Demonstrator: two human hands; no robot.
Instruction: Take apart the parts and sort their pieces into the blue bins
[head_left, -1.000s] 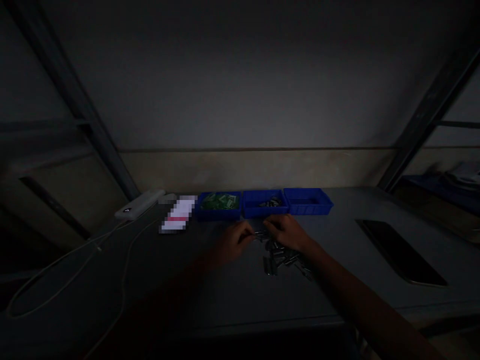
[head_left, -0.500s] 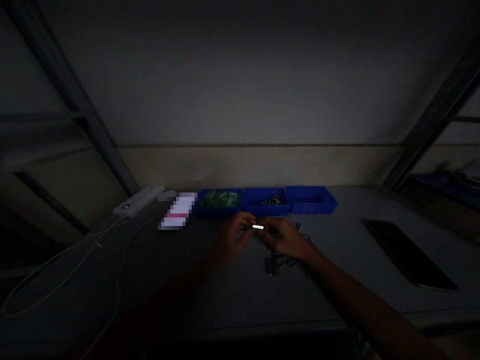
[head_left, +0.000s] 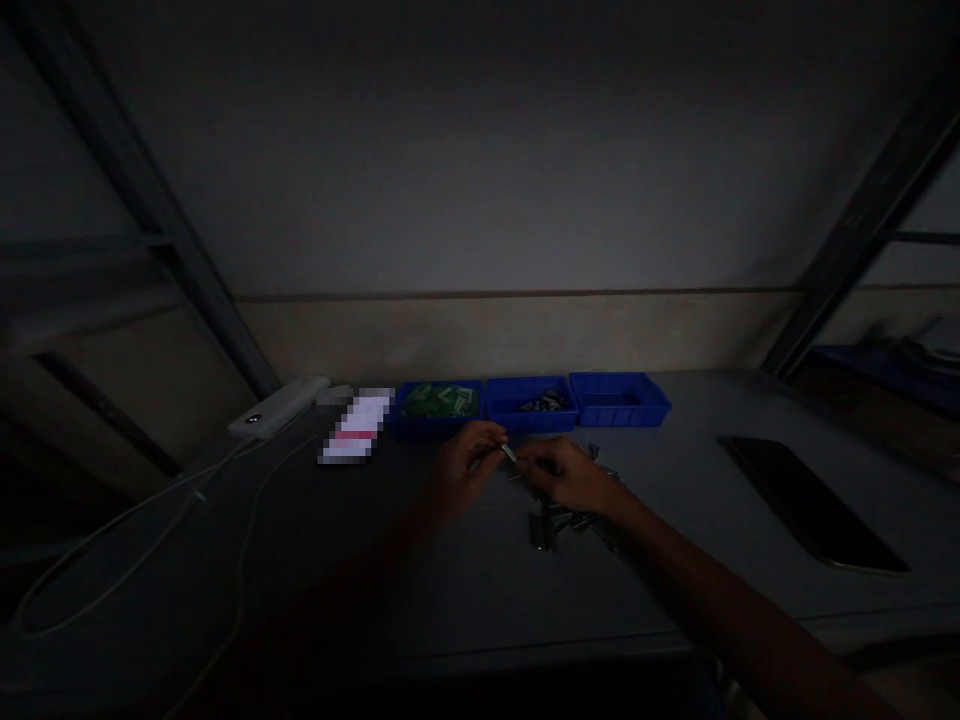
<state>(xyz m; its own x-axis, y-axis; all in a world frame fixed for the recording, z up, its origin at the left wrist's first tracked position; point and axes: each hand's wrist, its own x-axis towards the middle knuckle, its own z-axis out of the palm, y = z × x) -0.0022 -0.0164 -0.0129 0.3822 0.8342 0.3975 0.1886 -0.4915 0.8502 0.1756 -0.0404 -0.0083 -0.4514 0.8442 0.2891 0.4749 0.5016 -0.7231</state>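
Note:
The scene is very dark. My left hand and my right hand meet over the grey table, fingers pinched together on one small shiny metal part held between them. Below my right hand lies a loose pile of several similar metal parts. Just behind the hands stand three blue bins in a row: the left bin holds green pieces, the middle bin holds dark metal pieces, and what the right bin holds I cannot make out.
A white power bank with a cable trailing leftward lies at the back left, next to a white and red card. A dark phone lies flat at the right. Shelf uprights stand at both sides.
Both hands rose slightly from the pile and brought the small metal part up between them; its bright face has since turned and tilted.

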